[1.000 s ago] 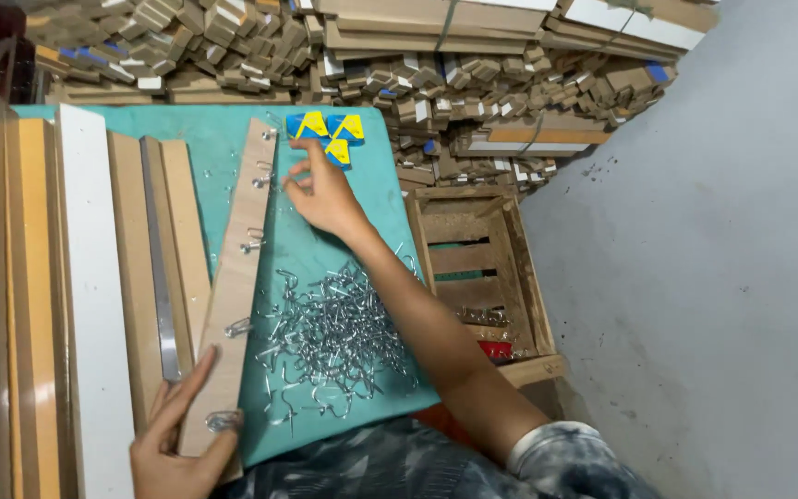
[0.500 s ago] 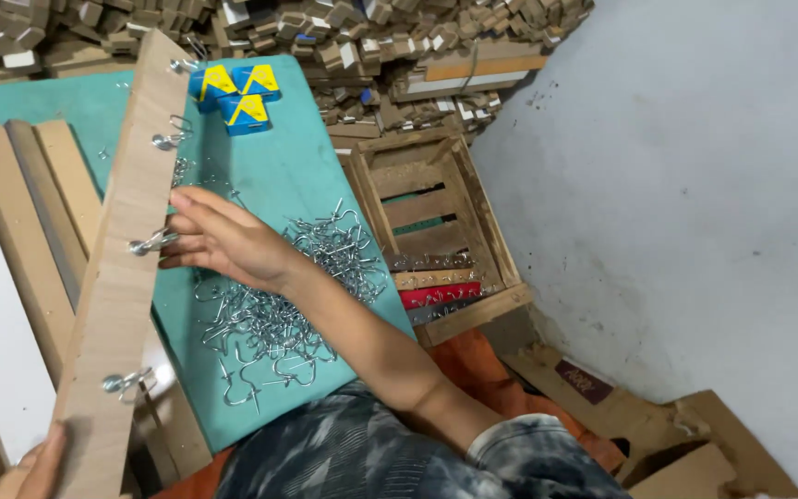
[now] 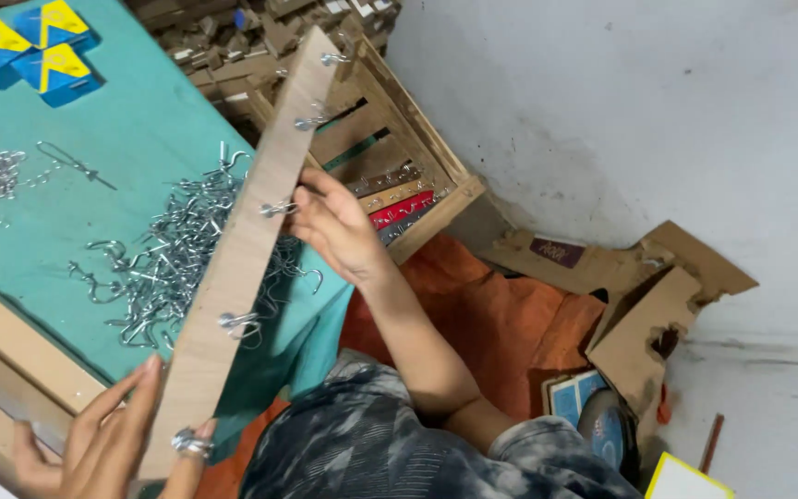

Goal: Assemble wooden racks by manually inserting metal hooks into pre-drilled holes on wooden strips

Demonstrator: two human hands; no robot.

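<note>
A long wooden strip (image 3: 247, 240) fitted with metal hooks is held tilted above the teal table (image 3: 131, 120). Its near end is gripped by the left hand (image 3: 103, 439), fingers spread along the edge. Its middle is steadied from the right by the right hand (image 3: 334, 226), fingers loosely curled against it. A pile of loose metal hooks (image 3: 163, 259) lies beneath, and blue-and-yellow boxes (image 3: 34, 46) sit at the far left.
</note>
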